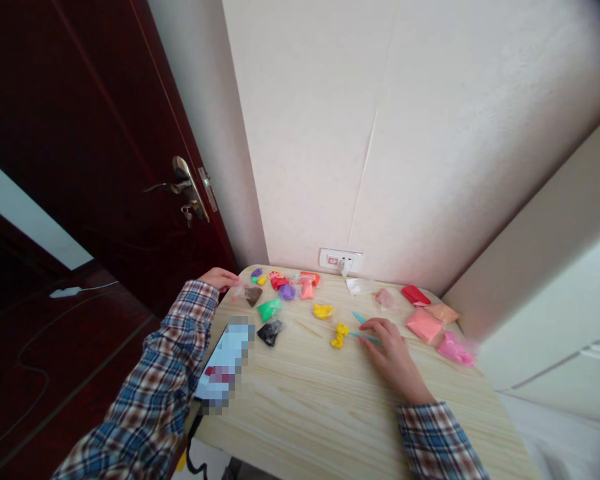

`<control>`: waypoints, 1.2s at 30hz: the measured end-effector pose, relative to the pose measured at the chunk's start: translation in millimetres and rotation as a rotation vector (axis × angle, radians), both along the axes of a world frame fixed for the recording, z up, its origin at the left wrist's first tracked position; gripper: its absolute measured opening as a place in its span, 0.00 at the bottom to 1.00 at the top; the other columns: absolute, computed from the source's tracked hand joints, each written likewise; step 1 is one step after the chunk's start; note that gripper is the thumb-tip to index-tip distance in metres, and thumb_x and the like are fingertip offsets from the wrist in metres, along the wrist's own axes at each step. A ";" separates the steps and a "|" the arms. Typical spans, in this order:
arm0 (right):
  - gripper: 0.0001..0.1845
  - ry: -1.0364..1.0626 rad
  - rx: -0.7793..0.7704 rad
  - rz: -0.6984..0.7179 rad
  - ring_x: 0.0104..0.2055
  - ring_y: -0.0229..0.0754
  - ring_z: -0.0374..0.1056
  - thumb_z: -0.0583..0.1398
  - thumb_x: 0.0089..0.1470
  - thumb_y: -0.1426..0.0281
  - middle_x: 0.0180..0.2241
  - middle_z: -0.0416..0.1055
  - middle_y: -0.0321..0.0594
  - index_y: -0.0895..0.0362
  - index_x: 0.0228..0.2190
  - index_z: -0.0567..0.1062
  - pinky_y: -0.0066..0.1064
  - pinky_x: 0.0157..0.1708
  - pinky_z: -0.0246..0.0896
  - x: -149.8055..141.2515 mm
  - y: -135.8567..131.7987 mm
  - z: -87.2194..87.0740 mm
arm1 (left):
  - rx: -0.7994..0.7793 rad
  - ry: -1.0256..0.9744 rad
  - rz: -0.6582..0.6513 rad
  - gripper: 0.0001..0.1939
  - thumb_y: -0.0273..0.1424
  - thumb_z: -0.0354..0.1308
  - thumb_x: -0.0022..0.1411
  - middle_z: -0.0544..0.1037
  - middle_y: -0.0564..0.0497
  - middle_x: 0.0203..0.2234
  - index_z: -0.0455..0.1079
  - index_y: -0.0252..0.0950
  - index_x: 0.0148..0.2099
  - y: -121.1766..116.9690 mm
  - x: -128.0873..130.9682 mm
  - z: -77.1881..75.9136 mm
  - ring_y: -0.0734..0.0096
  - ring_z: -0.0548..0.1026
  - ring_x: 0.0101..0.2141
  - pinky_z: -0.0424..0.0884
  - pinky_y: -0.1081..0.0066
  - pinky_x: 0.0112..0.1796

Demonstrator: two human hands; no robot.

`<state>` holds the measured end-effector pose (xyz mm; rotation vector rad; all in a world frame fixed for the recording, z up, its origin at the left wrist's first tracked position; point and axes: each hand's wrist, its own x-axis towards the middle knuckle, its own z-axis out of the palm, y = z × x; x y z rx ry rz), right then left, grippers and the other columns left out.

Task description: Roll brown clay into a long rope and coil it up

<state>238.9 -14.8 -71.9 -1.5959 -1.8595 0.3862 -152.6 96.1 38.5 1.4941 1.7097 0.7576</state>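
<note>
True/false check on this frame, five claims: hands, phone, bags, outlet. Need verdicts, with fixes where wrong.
1. The right hand is at the light-blue sticks. True.
2. The phone lies to the right of the black bag. False: the phone lies to the left of the black bag.
3. A plug sits in the wall outlet. True.
4. The left hand rests on the phone. False: the left hand is farther back, at the table's left edge.
5. Both sleeves are plaid. True.
</note>
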 end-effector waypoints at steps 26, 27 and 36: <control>0.09 0.733 -0.052 0.261 0.38 0.39 0.66 0.55 0.56 0.62 0.34 0.66 0.36 0.53 0.37 0.66 0.32 0.39 0.64 -42.1 23.0 46.0 | 0.572 -0.238 -0.276 0.05 0.27 0.56 0.55 0.68 0.53 0.25 0.63 0.36 0.28 -68.8 218.4 -56.8 0.71 0.67 0.29 0.65 0.71 0.32; 0.09 0.746 -0.057 0.258 0.38 0.39 0.66 0.55 0.56 0.62 0.34 0.66 0.36 0.53 0.37 0.66 0.32 0.39 0.64 -43.4 22.1 42.3 | 0.559 -0.246 -0.291 0.05 0.26 0.57 0.54 0.68 0.53 0.25 0.63 0.36 0.27 -69.1 217.3 -58.7 0.71 0.67 0.29 0.65 0.71 0.31; 0.08 0.787 -0.074 0.184 0.36 0.40 0.68 0.58 0.53 0.63 0.32 0.68 0.36 0.54 0.33 0.68 0.33 0.38 0.65 -39.0 20.9 30.1 | 0.458 -0.339 -0.433 0.04 0.27 0.55 0.55 0.69 0.50 0.26 0.65 0.35 0.28 -65.5 212.5 -61.5 0.69 0.69 0.31 0.67 0.71 0.32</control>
